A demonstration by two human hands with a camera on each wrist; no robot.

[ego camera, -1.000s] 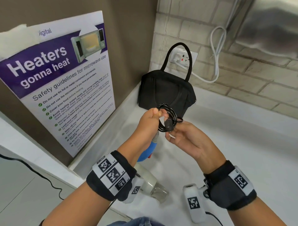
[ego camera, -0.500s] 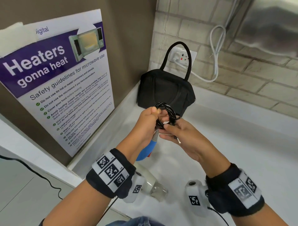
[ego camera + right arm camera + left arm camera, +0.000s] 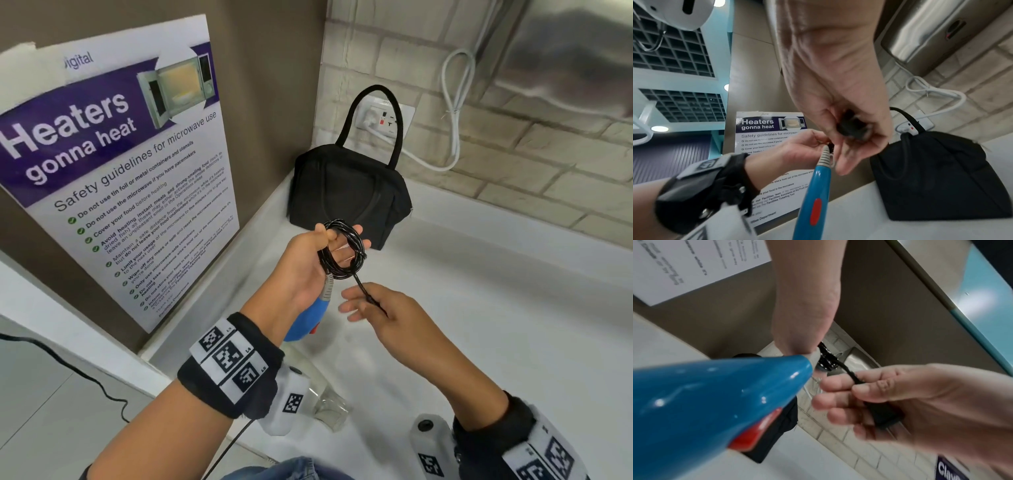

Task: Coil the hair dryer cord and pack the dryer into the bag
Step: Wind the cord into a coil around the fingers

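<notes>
Leftmost, a microwave safety poster [image 3: 113, 164] headed "Heaters gonna heat" hangs on the brown wall, its lower edge near the white bench [image 3: 479, 308]. Next comes the left hand [image 3: 308, 263], raised above the bench with its thumb and fingers curled round the coiled black cord [image 3: 342, 250]; the loops sit over its fingers, whose tips show through the ring. That grip is closed on the coil. Below this hand hangs the blue hair dryer [image 3: 310, 315], in the air rather than resting on the bench: its handle tip with the ribbed grey cord sleeve [image 3: 825, 155] points up toward the coil, and a red switch [image 3: 815, 211] shows on the handle. The rest of the dryer is hidden under the left wrist in the head view.

Behind the hands, in the corner of the bench, stands the black bag [image 3: 349, 195], upright, its loop handle [image 3: 371, 113] rising in front of a white wall socket [image 3: 387, 118]. Whether the bag is open cannot be told.

A short straight length of cord runs from the coil down to the right hand [image 3: 383, 308], just beside and below the left. Its thumb and forefinger pinch the cord close to the black plug [image 3: 882, 414], which lies in the palm with the other fingers loosely curved about it. Farther right, a white cable [image 3: 455, 113] loops up the pale brick wall below a steel wall unit [image 3: 937, 30].
</notes>
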